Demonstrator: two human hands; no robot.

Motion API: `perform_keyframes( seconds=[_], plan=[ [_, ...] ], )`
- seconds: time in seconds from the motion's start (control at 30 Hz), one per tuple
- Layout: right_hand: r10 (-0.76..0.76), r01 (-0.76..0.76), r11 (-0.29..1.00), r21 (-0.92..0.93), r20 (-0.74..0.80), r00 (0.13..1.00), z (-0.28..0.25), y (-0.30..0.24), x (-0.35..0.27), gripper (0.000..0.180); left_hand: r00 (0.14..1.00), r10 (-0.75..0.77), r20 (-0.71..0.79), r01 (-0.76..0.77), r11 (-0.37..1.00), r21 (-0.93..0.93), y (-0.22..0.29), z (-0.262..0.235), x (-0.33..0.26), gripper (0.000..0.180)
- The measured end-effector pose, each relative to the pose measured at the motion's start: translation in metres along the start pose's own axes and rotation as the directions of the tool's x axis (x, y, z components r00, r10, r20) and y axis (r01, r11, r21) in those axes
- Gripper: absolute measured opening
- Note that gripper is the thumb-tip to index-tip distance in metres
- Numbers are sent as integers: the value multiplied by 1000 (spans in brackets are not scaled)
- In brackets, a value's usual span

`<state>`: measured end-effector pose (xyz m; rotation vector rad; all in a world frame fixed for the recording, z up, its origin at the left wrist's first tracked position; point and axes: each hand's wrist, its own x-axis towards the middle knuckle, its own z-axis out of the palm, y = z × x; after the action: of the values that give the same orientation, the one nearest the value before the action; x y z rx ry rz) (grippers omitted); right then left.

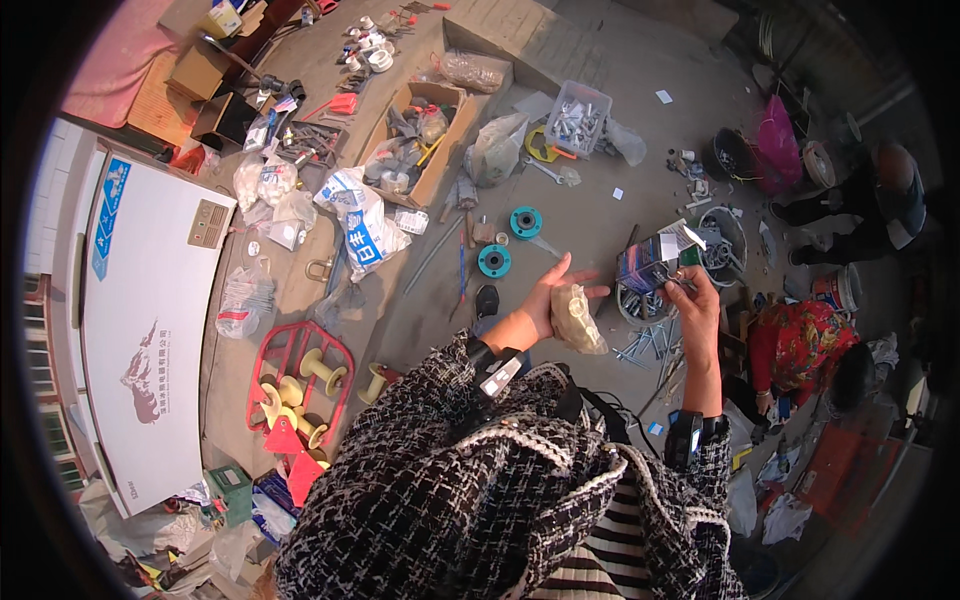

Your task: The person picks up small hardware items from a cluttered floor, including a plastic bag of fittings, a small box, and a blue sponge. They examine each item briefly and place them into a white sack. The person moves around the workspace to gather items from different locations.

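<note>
My left hand [548, 295] is held palm up with a small clear plastic bag [578, 320] of pale small parts lying on it. My right hand [694, 300] is raised beside it and grips a small opened cardboard box [650, 262], dark with a white flap, tilted toward the left hand. Below the box lies a round container [632, 305] of metal screws, and loose nails [645, 345] are scattered on the ground. Both sleeves are black-and-white tweed, with a dark device strapped to each wrist.
A white chest freezer [150, 320] stands at left. A red wire rack [295, 385] with cream spools, teal flanges [525, 222], a cardboard box of fittings [420, 140] and a clear bin [577, 117] lie on the concrete. A person in a red patterned top [805, 345] crouches at right; another sits farther right.
</note>
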<state>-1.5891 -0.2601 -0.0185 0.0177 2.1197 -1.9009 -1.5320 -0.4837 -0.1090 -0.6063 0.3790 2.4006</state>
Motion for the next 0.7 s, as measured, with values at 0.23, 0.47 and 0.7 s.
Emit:
perform_keyframes(
  seconds=[0.23, 0.47, 0.7],
  plan=[
    [83, -28, 978, -209, 262, 962, 127, 56, 117, 13, 910, 290, -297, -374, 883, -283, 58, -117, -85, 49],
    [111, 86, 918, -387, 457, 882, 287, 117, 218, 14, 740, 309, -597, -604, 696, -388, 112, -185, -151, 38],
    [50, 203, 879, -431, 507, 861, 449, 143, 295, 20, 643, 318, -697, -737, 505, -450, 132, -240, -188, 31]
  ],
)
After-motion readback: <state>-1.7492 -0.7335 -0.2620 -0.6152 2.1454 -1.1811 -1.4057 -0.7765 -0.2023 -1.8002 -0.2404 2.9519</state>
